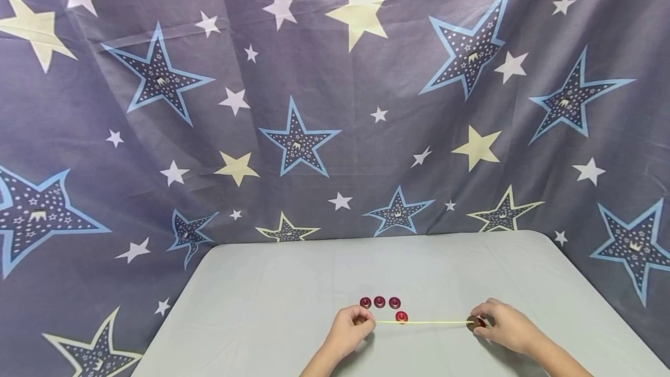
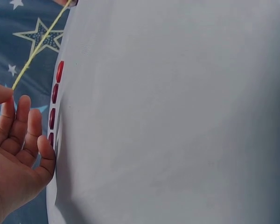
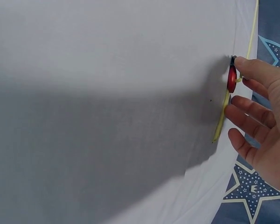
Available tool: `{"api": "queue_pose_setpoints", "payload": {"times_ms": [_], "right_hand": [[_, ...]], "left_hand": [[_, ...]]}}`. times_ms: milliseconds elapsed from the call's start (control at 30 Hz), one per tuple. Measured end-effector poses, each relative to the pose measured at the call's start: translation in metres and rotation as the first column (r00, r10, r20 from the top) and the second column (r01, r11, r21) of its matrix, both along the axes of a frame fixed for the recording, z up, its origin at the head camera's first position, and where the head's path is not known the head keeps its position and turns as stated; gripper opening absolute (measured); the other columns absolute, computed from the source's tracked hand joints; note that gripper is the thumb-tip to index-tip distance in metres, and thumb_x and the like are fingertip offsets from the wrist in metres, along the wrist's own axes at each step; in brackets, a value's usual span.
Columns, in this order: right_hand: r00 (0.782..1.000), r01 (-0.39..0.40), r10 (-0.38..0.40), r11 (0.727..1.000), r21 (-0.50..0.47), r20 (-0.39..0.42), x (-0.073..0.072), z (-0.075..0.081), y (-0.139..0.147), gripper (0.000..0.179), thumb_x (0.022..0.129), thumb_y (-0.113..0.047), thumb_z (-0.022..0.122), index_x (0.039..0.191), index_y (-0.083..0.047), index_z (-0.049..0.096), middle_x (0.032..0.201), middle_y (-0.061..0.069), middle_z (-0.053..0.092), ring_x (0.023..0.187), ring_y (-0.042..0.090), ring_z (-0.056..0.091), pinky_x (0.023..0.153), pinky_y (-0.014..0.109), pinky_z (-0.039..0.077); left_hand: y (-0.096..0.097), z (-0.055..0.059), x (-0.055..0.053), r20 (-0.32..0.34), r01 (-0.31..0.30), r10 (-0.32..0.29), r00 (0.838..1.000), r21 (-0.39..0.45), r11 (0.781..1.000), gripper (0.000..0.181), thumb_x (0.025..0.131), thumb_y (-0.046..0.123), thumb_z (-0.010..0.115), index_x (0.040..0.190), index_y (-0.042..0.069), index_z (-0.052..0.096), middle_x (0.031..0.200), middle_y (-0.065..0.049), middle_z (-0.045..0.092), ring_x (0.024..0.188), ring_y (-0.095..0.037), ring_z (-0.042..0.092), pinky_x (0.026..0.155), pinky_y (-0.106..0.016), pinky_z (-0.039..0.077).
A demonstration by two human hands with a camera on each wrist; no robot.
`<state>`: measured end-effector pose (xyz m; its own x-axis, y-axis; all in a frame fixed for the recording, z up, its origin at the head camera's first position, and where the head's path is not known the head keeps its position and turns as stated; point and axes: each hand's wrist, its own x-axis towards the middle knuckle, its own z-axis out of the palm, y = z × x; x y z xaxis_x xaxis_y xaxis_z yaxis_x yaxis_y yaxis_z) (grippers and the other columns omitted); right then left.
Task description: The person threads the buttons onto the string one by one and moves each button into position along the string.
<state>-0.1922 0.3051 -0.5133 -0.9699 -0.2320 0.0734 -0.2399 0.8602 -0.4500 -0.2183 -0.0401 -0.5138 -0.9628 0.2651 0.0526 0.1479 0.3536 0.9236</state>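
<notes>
A yellow string (image 1: 426,323) runs taut between the two hands, just over the table. My left hand (image 1: 346,329) pinches one end of it between thumb and forefinger, the other fingers loosely bent. At the other end, my right hand (image 1: 502,326) holds a brownish round disc (image 1: 473,323) and a red disc (image 3: 232,78) close together between thumb and forefinger. The string reaches these discs, and a loose yellow tail (image 3: 219,123) hangs past them in the right wrist view. Between the hands, a bright red disc with a central knob (image 1: 401,316) lies on the table beside the string.
Three dark red discs (image 1: 379,302) sit in a row on the pale grey table (image 1: 251,307), slightly beyond the string. A dark curtain with printed stars (image 1: 314,74) hangs behind the table's far edge and along its sides.
</notes>
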Motion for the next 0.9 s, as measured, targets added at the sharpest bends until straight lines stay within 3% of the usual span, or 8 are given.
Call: {"api": "queue_pose_setpoints", "payload": {"times_ms": [100,233,267,467,900], "right_hand": [[1.000,-0.028,0.028,1.000,-0.008,-0.014,0.000,-0.001,0.001,0.026,0.074,-0.027,0.076,0.094,-0.013,0.069,0.082,-0.010,0.055,0.067,-0.002,0.043,0.059,0.023,0.039],[0.999,-0.044,0.044,0.999,-0.022,-0.017,0.000,-0.003,0.000,0.023,0.074,-0.026,0.076,0.093,-0.014,0.069,0.084,-0.009,0.055,0.068,-0.003,0.042,0.059,0.022,0.038],[0.999,-0.039,0.039,0.999,-0.022,-0.013,0.000,-0.003,-0.001,0.022,0.074,-0.025,0.076,0.092,-0.015,0.069,0.085,-0.010,0.055,0.069,-0.003,0.044,0.060,0.022,0.040],[0.999,-0.043,0.043,0.999,-0.031,-0.007,0.000,-0.004,-0.003,0.023,0.073,-0.026,0.077,0.093,-0.017,0.069,0.085,-0.008,0.054,0.069,-0.003,0.043,0.060,0.022,0.039],[0.998,-0.040,0.039,0.999,-0.022,-0.040,-0.001,-0.004,-0.003,0.027,0.073,-0.029,0.077,0.095,-0.016,0.068,0.091,-0.006,0.055,0.073,-0.002,0.047,0.063,0.024,0.043]], "left_hand": [[0.001,0.006,0.004,0.003,0.005,-0.005,1.000,0.011,1.000,0.007,0.077,0.003,0.060,0.080,-0.002,0.064,0.064,0.004,0.051,0.054,0.000,0.041,0.050,-0.013,0.036],[0.000,-0.010,-0.004,-0.004,0.010,-0.010,1.000,0.020,1.000,0.006,0.077,0.005,0.061,0.080,0.000,0.064,0.064,0.007,0.051,0.054,0.001,0.042,0.050,-0.014,0.036],[0.000,-0.010,-0.004,-0.004,0.012,-0.011,1.000,0.023,1.000,0.006,0.077,0.005,0.061,0.080,0.000,0.064,0.064,0.007,0.051,0.053,0.001,0.042,0.050,-0.014,0.036],[0.002,0.006,0.004,0.005,0.008,-0.008,1.000,0.013,1.000,0.007,0.078,0.003,0.060,0.080,-0.002,0.064,0.064,0.005,0.050,0.053,0.001,0.041,0.050,-0.013,0.035],[0.000,0.018,0.010,-0.001,0.024,-0.024,1.000,0.047,0.999,0.007,0.077,0.002,0.060,0.080,-0.003,0.063,0.066,0.002,0.053,0.055,0.000,0.043,0.051,-0.013,0.036]]}}
